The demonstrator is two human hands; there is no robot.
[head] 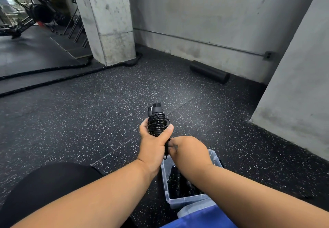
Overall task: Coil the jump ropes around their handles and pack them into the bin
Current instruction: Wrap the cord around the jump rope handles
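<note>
Above bin (216,158), hand-held coiled rope (156,123)

Place: a gym.
Floor: black speckled rubber floor (89,113).
Gear: thick black battle rope (53,81), black cylindrical foam roller (210,71), exercise machines (23,19) far left.

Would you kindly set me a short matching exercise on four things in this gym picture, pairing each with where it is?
Things:
1. Coiled rope
2. Bin
3. Foam roller
4. Battle rope

Places:
A. On the floor under the right forearm
B. By the far wall, on the floor
C. In the left hand
D. Stretched over the floor at left, looping round the pillar

Pairs: 1-C, 2-A, 3-B, 4-D
</note>
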